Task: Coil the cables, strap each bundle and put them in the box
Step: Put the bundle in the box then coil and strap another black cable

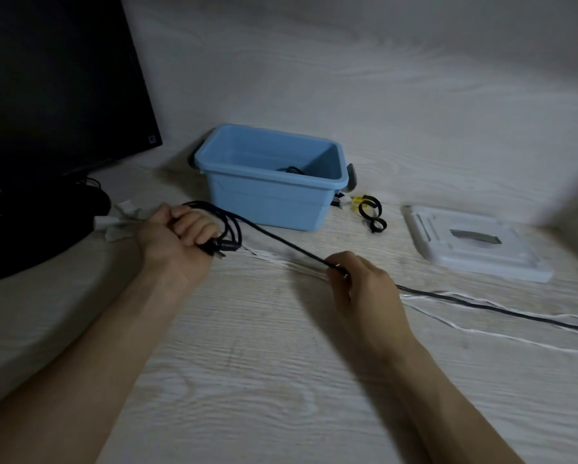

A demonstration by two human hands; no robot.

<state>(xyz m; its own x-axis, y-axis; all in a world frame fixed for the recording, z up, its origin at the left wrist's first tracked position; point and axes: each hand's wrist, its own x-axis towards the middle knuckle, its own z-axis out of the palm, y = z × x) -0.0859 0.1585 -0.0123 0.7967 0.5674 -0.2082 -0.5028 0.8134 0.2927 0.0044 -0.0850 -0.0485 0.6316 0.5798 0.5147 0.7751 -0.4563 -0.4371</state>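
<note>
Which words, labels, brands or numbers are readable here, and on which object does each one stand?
None can be read.
Monitor: small square mark on its lower right corner, too small to read.
Monitor base: pale logo at the left edge, blurred.

black cable (282, 242) half-coiled, blue box (267, 199) open

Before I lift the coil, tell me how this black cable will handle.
Probably floppy: the black cable sags between the left hand and the right hand. The loops the left hand grips hang unevenly, so they may spring apart until strapped. The uncoiled tail on the table will likely drag along behind.
</note>
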